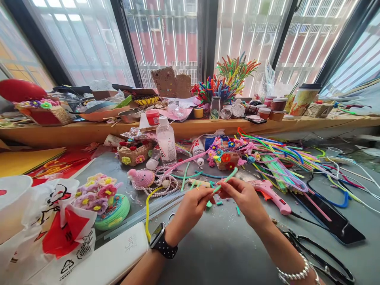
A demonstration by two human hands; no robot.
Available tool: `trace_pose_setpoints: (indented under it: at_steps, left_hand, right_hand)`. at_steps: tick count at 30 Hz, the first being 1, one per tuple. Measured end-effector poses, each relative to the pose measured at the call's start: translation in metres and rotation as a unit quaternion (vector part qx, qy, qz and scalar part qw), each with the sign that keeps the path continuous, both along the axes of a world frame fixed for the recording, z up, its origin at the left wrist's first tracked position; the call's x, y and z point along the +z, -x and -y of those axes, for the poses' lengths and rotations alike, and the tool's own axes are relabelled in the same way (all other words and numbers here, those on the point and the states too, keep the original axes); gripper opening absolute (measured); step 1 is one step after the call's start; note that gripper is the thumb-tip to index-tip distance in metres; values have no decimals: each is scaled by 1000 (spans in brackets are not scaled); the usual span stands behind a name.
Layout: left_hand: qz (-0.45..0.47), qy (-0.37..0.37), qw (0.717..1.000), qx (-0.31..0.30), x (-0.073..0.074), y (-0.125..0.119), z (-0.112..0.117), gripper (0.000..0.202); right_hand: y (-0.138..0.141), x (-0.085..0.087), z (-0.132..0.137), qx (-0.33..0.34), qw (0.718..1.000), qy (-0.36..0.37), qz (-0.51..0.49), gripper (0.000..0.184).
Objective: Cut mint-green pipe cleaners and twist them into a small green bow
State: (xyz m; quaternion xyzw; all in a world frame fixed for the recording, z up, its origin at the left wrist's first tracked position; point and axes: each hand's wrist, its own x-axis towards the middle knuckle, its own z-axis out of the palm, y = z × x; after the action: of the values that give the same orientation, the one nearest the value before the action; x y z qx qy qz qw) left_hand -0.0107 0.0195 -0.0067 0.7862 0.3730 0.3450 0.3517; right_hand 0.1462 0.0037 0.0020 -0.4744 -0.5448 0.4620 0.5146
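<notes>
Both my hands meet over the grey table [225, 245], pinching one green pipe cleaner [229, 177] between them. My left hand [192, 206], with a black watch on its wrist, is closed on the stem's lower end. My right hand [244, 198], with a pearl bracelet, is closed on the stem near its middle, and the free tip sticks up to the right. Small cut green pieces [219, 203] lie on the table under my fingers. A yellow pipe cleaner [147, 209] curves along the table left of my left wrist.
A pink glue gun [270, 196] lies right of my right hand, a dark phone [334, 221] beyond it. A heap of coloured pipe cleaners [276, 156], flower baskets [134, 153], a clear bottle [166, 141], a pink knitted bird [141, 178] and a white power bank [114, 257] crowd the table.
</notes>
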Motion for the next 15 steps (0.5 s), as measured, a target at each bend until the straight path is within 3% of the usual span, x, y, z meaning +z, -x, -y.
trace_pose_setpoints:
  at_steps: [4,8,12,15]
  left_hand:
    - [52,74,996,27,1,1,-2,22]
    - [122,166,976,69,6,0,-3,18]
    - [137,142,976,89,6,-1,-2,14]
    - [153,132,975,95,4,-1,-2,16]
  right_hand:
    - [5,-12,-10,-12,981,18,-193,19]
    - [-3,-16,-9,-1,954,72,-292,19]
    - [-3,-19,-10,9,942,81,-326,23]
    - [-2,-20,-10,-11,966,44,-255,20]
